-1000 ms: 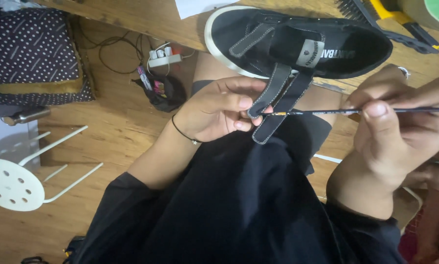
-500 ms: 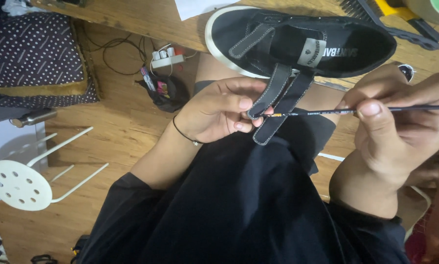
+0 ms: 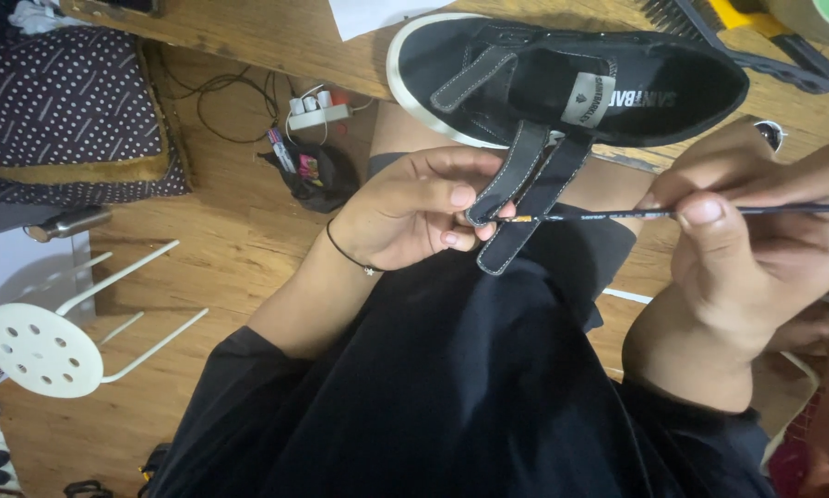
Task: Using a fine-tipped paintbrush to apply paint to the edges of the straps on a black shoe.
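My left hand [image 3: 414, 207] pinches one floppy strap [image 3: 506, 180] of the black shoe [image 3: 571, 83], with my thumb and fingers closed on it near its loose end. A second strap [image 3: 534, 212] hangs just beside it, on the right. The shoe sits on the far edge of the wooden table [image 3: 285, 37], with its white sole rim toward the left, and the straps dangle off the near edge over my lap. My right hand [image 3: 756, 240] is closed around a thin dark brush [image 3: 617, 215], held like a pencil, and its tip touches the strap by my left fingers. I think the shoe is light but bulky, with a firm sole, so the sole is the good place to grab it. The straps look soft and bendy, so I judge they need a pinch close to the end to stay flat. The brush looks very light and skinny, and it could roll or slip, so holding it close to the tip seems best. Far left on the floor I see a white stool [image 3: 41, 346].
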